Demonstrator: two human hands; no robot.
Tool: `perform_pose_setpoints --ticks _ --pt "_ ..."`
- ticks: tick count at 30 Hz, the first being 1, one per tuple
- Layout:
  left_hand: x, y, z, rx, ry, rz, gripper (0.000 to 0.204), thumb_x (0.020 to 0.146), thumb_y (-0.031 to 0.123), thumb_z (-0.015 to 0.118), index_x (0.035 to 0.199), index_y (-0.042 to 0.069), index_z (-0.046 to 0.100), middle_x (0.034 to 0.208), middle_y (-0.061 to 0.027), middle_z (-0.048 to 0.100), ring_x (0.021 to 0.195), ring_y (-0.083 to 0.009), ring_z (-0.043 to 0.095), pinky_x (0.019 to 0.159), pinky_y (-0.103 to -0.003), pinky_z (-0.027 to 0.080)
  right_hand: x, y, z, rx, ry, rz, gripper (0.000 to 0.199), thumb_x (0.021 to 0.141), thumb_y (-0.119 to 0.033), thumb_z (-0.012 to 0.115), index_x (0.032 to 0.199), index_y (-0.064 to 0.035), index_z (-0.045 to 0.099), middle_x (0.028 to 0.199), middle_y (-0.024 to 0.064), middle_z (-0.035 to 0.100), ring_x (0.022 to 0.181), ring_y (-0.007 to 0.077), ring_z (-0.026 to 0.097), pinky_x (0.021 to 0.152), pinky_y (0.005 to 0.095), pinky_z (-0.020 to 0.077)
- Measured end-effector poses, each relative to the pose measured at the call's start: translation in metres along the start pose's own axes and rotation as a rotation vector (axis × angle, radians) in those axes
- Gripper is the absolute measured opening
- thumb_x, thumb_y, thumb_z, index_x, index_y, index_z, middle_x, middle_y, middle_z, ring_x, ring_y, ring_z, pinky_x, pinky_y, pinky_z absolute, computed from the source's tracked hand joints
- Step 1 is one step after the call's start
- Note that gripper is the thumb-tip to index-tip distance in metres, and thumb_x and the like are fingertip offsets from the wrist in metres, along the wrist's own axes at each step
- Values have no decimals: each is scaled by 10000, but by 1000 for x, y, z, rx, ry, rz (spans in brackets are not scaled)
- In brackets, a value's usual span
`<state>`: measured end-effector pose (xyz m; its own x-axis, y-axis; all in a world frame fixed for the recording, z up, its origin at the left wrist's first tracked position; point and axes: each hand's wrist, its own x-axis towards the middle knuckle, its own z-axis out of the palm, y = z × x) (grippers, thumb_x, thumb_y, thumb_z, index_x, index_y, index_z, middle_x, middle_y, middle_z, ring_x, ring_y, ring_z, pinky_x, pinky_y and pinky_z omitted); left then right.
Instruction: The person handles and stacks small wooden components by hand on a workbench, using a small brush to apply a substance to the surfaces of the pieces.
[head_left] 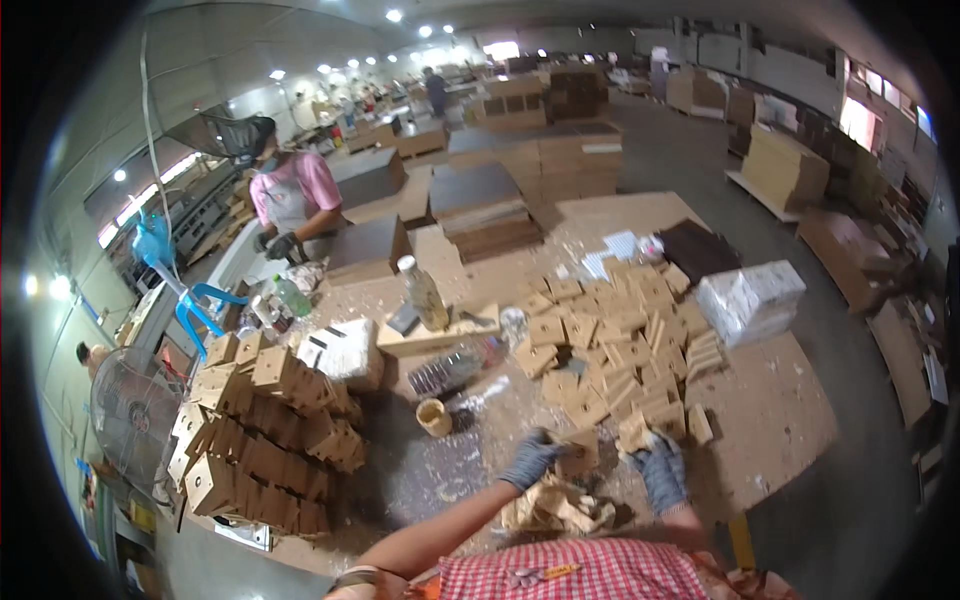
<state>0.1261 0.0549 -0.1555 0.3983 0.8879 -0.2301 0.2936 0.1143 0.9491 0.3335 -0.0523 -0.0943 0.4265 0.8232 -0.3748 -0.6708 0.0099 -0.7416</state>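
Note:
Both hands wear grey gloves over the near edge of a worktable. My left hand [532, 460] is closed on the left side of a square wooden block [577, 453], which it holds upright. To its right, my right hand [660, 474] has its fingers closed on another light wooden piece [634, 433] at the front of the pile; the fingertips partly hide it. A large loose pile of wooden blocks [600, 345], some with a drilled hole, spreads just beyond both hands. Between my forearms lies a crumpled tan cloth [558, 507].
Stacked wooden blocks [260, 430] rise at the left. A small tub [434, 417], a dark-filled bottle lying down [445, 370] and an upright bottle [424, 295] stand nearer the middle. A wrapped white package [752, 302] sits right. A co-worker [295, 195] stands far left, near a fan [135, 425].

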Motion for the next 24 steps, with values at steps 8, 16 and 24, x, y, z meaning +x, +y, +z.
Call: perform_pose_setpoints --ticks 8,16,24 --pt "-121 60 -63 -884 -97 -488 565 768 245 718 1201 -22 472 1077 -114 594 952 -212 606 846 -318 516 -15 17 16 19 -257 221 214 860 -104 589 1047 -3 570 997 114 600 881 244 624 739 388 580" --pt "-147 66 -63 -962 91 -356 452 787 273 696 1101 -15 547 1024 -84 607 953 -211 599 876 -328 487 -43 24 42 -211 -360 182 317 872 -96 586 1168 6 536 1055 89 581 905 182 595 773 344 567" --pt "-138 91 -54 -888 -126 -353 480 735 287 728 1090 5 570 983 -113 629 913 -236 616 855 -365 487 -56 17 50 -672 -533 -46 514 808 -192 690 1238 17 500 1033 85 608 870 130 554 786 276 476"
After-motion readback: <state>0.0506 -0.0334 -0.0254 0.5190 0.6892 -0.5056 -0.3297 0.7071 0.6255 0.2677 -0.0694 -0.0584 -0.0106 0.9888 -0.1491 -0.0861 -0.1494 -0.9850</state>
